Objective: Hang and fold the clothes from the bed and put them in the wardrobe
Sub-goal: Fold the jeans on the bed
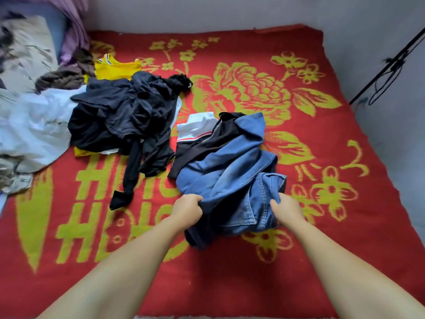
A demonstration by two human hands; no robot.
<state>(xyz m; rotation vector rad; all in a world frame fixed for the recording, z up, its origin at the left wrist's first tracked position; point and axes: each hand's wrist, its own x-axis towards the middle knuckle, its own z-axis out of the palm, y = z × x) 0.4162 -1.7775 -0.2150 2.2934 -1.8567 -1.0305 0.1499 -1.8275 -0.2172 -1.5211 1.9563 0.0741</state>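
both hands, left grip (187, 207) and right grip (286, 209), clutch crumpled jeans (232, 180) on bed (322, 249).

Jeans (232, 180) right of clothes pile (122, 116)

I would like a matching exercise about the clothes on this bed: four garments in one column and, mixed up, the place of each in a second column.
Things:
1. blue jeans
2. yellow top
3. black pile
4. white garment

Places:
A. partly under the black pile, toward the pillow
B. gripped by both hands
C. left of the jeans
D. peeking out beyond the jeans

Pairs: 1-B, 2-A, 3-C, 4-D
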